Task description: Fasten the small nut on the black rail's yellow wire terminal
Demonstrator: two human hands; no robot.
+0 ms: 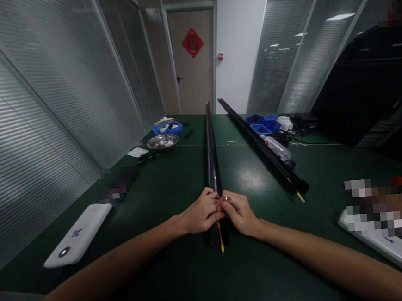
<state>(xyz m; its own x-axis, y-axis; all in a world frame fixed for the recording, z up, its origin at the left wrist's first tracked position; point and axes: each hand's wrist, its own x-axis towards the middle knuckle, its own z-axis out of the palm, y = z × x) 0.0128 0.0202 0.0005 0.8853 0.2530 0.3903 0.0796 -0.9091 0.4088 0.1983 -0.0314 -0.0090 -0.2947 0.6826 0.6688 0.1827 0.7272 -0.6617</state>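
A long black channel-shaped bar (211, 154) lies lengthwise on the green table in front of me. Over its near end, my left hand (203, 211) is closed, fingers curled on the bar. My right hand (241, 213) meets it from the right, with thumb and fingers pinched together. A small shiny round metal piece (226, 198) shows at the right fingers; whether it is held or worn is unclear. What lies between the fingertips is hidden. Below the hands, a short yellow wire (221, 239) with an end terminal runs along the bar's near end.
A second black bar (263, 145) lies slanted to the right, near a plastic bottle (278, 148) and blue bins (260, 129). Left are a metal bowl (163, 142), a blue tray (167, 128) and a white case (78, 235). Another white case (385, 242) lies beside a person's blurred hand.
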